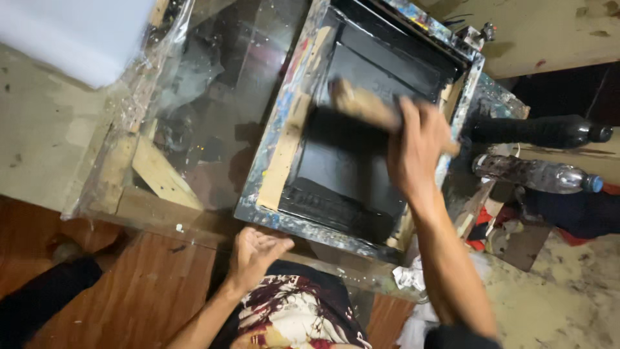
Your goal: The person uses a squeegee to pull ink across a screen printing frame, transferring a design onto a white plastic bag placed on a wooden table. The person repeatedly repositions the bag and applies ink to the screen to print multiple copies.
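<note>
A paint-splashed screen-printing frame (284,139) with a black mesh lies on a glass-topped table. My right hand (416,145) grips the wooden handle of a squeegee (361,103) that rests across the inked screen. Thick black ink (329,207) is heaped near the frame's near edge. My left hand (255,252) hovers with loose, spread fingers just below the frame's near-left corner, holding nothing. Below it lies a dark cloth with a red and white print (294,313).
Two plastic bottles lie to the right: a black one (539,131) and a clear stained one (536,174). The glass tabletop (206,97) shows wooden supports (158,174) beneath. A white block (71,35) sits at the top left. Crumpled rags (410,278) lie near my right forearm.
</note>
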